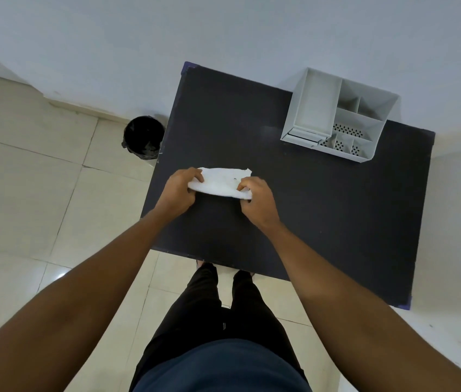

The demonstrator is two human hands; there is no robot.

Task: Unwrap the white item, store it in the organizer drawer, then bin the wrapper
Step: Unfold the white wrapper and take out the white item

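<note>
A white wrapped item (221, 182) lies over the left part of the dark table (322, 210), held at both ends. My left hand (180, 190) grips its left end and my right hand (257, 200) pinches its right end. The wrapper's far edge looks torn and ragged; what is inside is hidden. A light grey desk organizer (336, 117) with several compartments stands at the table's far right, its small drawer (305, 137) at the bottom front. A black bin (143, 137) with a dark liner stands on the floor by the table's far left corner.
A white wall runs behind the table and bin. Pale floor tiles (40, 193) spread to the left. My legs in dark trousers stand at the table's near edge (218, 260).
</note>
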